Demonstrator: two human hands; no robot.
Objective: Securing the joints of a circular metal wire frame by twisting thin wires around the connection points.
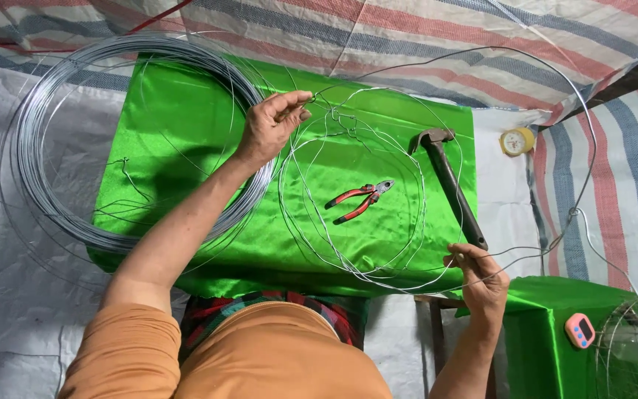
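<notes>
Hands apart | left hand [271,125], right hand [481,281] each pinch wire loop [356,185] between them

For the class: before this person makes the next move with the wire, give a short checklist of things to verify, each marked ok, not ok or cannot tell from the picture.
1. Left hand grips the thin wire at the far edge of the green cloth: ok, fingers pinched on it.
2. Right hand holds the wire at the near edge: ok.
3. Small wire loops lie flat on the cloth: ok, though strands cross near the left hand.
4. Red-handled pliers within reach: ok, inside the loops.
5. Hammer clear of the wire: not ok, it lies across the loops.
6. Large wire coil free of tangles: cannot tell.
</notes>
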